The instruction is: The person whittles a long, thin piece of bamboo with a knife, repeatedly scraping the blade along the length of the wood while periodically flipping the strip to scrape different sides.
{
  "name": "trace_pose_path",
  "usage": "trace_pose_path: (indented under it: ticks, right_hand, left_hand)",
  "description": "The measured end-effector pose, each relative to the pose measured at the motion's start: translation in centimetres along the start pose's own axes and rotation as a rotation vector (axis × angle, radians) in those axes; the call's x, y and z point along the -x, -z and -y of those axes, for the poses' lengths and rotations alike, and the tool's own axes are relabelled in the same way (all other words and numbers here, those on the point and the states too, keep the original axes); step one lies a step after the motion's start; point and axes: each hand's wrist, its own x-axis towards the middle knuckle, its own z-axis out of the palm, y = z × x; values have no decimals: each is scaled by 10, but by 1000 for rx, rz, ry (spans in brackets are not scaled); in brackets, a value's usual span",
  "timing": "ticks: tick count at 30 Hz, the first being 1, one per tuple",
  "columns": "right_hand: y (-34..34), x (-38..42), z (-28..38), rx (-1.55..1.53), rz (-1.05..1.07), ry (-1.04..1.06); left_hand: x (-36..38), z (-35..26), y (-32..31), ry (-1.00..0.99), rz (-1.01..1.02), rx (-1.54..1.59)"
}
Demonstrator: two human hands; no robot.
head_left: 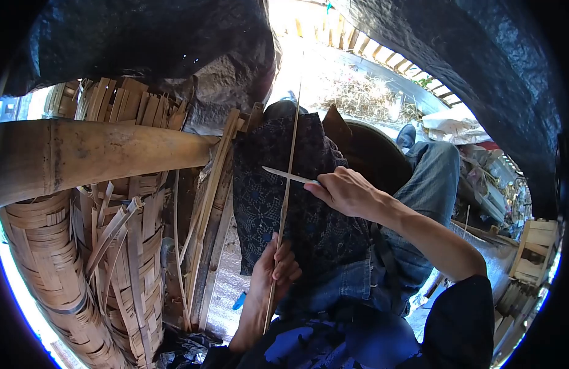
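Observation:
My left hand (277, 265) is wrapped round a long thin bamboo strip (284, 212), which runs from near my waist up past my knee toward the bright ground. In my right hand (345, 192) is a knife (284, 174) with a narrow pale blade pointing left. The blade crosses the strip above my left hand, lying right at it in this view. Beneath both hands a dark patterned cloth (260, 209) is spread over my lap and jeans.
A thick bamboo pole (106, 154) juts in from the left. Below it stand rolled woven bamboo mats (51, 264) and upright split bamboo slats (214, 203). Dark plastic sheeting (469, 55) hangs overhead. A wooden crate (535, 251) sits at the right, and dry straw (364, 92) lies ahead.

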Motion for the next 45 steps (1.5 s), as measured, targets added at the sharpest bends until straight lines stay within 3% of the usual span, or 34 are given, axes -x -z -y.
trace_pose_path:
  ticks: [6, 8, 13, 14, 16, 18, 19, 20, 22, 23, 26, 28, 29, 30, 33, 40, 42, 44, 45]
  right_hand:
    - [-11, -20, -29, 52, -142, -44]
    - [-9, -25, -34, 0, -131, 46]
    - [-3, -54, -55, 112, -134, -17]
    - [6, -64, -60, 126, -1, -163]
    - [11, -86, -82, 148, 20, -232]
    - [7, -111, -133, 428, -63, -171]
    - [33, -113, -118, 261, 23, -431]
    - [38, -116, -136, 259, -42, -471]
    - [41, -115, -148, 49, -401, -529]
    - [31, -105, -153, 153, -592, -314]
    - [38, -53, -98, -65, -166, -239]
    - [27, -23, -64, -186, -91, -147]
    - [20, -13, -53, -35, -198, 107]
    - [19, -6, -40, -154, -100, 9]
    - [2, -9, -41, -26, -168, 31]
    - [4, -42, -53, -9, -60, -31]
    - [12, -51, -60, -10, -42, -55]
    - [18, -61, -70, -20, 41, -70]
    - [11, -64, -85, 51, -51, 98]
  left_hand:
    - [12, 6, 0, 16, -49, -43]
    - [13, 7, 0, 12, 15, 29]
    - [18, 14, 10, 22, 81, 119]
    - [20, 15, 12, 27, 102, 159]
    - [26, 15, 11, 25, 67, 94]
    - [32, 16, 8, 21, 38, 37]
    - [36, 16, 7, 15, 3, -2]
    - [37, 16, 5, 7, -35, -38]
    - [35, 11, 6, 13, -30, -60]
    - [32, 10, 7, 7, -69, -99]
    - [18, 4, 7, 23, -88, -101]
    - [14, 2, 6, 50, -82, -77]
    - [12, 2, 5, 53, -72, -29]
    - [12, 2, 5, 56, -63, 17]
    - [14, 2, 8, 65, -48, 11]
    - [24, 6, 8, 52, -82, 42]
    - [31, 6, 2, 41, -174, -213]
    - [41, 8, 4, 42, -184, -214]
    - [45, 8, 4, 52, -192, -203]
